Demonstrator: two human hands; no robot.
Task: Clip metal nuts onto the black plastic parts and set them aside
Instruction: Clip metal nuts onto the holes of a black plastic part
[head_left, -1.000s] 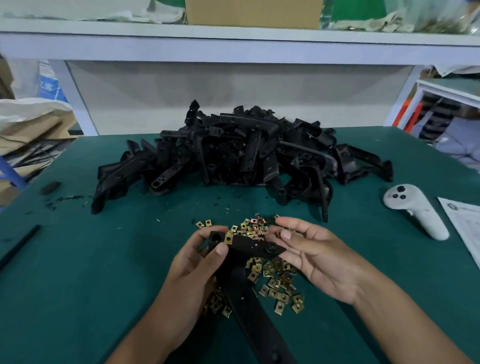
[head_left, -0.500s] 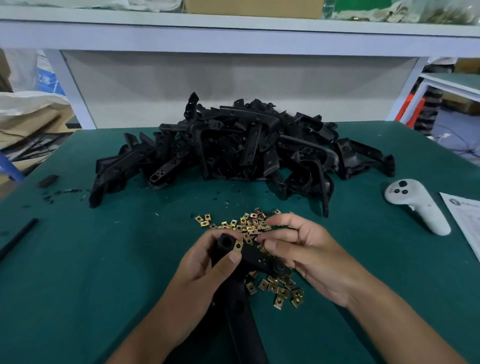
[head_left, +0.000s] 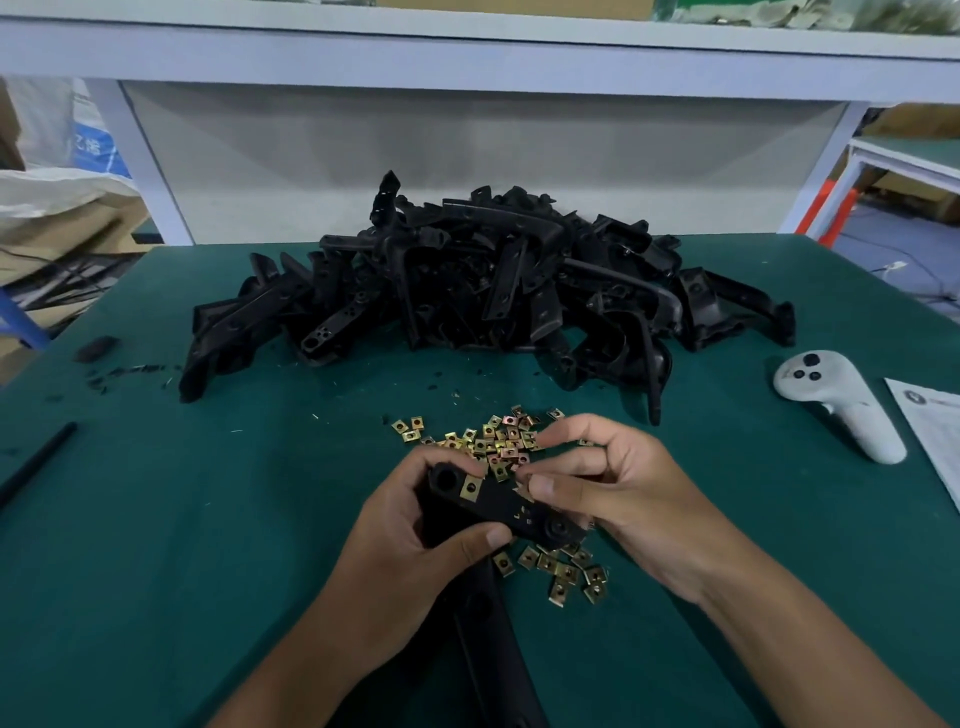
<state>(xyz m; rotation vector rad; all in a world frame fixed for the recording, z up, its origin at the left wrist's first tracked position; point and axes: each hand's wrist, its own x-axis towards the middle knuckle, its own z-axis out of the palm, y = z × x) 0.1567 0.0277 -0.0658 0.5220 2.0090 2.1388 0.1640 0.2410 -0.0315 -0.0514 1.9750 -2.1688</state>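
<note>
In the head view, the left hand (head_left: 410, 525) grips the black plastic part (head_left: 498, 506) at the lower centre of the frame; its fingers curl round the part's head and the thumb presses on the near edge. The head of the part lies with its long axis from upper left to lower right, and a long stem runs from it down toward the bottom edge of the frame. A metal nut (head_left: 471, 487) sits clipped on the upper left end of the head, beside a round hole. The right hand (head_left: 618, 488) is at the right end of the head, its fingers bent and close together; the thumb and the forefinger seem to pinch something small there, but I cannot tell what it is. Loose nuts (head_left: 498, 441) lie scattered on the green surface (head_left: 156, 519), just behind and below the hands. A pile of black parts (head_left: 467, 291) fills the middle of the frame. A white controller (head_left: 841, 405) lies at the right.
</note>
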